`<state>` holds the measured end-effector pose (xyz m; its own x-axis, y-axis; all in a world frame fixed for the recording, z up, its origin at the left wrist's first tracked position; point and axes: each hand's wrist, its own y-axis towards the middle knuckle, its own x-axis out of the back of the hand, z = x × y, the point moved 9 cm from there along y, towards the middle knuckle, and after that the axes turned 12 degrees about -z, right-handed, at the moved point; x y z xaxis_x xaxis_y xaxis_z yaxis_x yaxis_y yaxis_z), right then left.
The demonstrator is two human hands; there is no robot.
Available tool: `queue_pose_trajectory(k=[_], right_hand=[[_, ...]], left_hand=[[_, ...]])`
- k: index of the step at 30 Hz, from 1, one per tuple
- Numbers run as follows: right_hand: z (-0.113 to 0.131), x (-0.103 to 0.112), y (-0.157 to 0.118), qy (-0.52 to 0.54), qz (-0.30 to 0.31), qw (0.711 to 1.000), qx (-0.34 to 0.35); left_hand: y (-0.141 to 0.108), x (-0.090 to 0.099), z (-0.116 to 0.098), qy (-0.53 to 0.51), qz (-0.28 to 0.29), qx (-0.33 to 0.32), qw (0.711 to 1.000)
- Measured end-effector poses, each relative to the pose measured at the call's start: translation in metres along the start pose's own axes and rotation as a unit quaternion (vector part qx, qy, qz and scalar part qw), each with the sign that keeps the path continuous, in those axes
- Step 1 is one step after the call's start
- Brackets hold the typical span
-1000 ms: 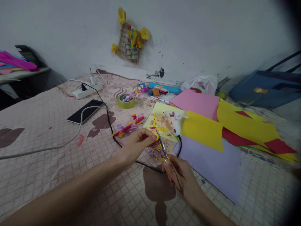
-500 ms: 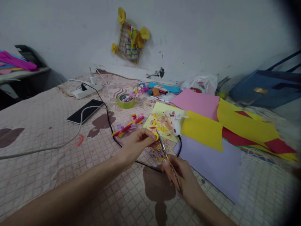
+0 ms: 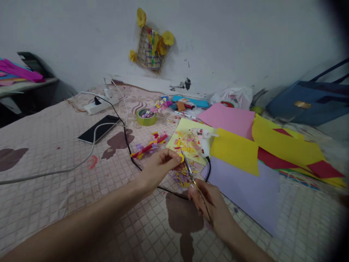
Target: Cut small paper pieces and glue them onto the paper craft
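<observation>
Between the thumb and fingers of my left hand is a small yellow paper piece, pinched near the middle of the view. My right hand is wrapped round a pair of scissors, whose blades point up and left. The blade tips lie right at the edge of the yellow piece; whether they touch it I cannot tell. Just beyond both hands, small yellow and pink paper scraps are scattered over a pale yellow sheet. A white glue gun rests on that sheet's right side.
At right lie a lilac sheet, yellow sheets and a pink sheet. A black cord runs beneath my hands. A dark phone, a tape roll, cut strips and a power strip are at left.
My right hand and the scissors have shifted very slightly. The left hand stays in place with the yellow paper piece.
</observation>
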<state>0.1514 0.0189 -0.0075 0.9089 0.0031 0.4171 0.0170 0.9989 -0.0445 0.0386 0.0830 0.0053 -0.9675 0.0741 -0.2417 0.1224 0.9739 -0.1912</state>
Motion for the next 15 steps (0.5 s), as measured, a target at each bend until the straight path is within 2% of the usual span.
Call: queue_pose_trajectory(k=[15], right_hand=[[-0.0012,0.0003,0.0011,-0.020,-0.006,1.000,0.003]], left_hand=[[-0.0007,0.0002,-0.0015,0.000,-0.006,0.002,1.000]])
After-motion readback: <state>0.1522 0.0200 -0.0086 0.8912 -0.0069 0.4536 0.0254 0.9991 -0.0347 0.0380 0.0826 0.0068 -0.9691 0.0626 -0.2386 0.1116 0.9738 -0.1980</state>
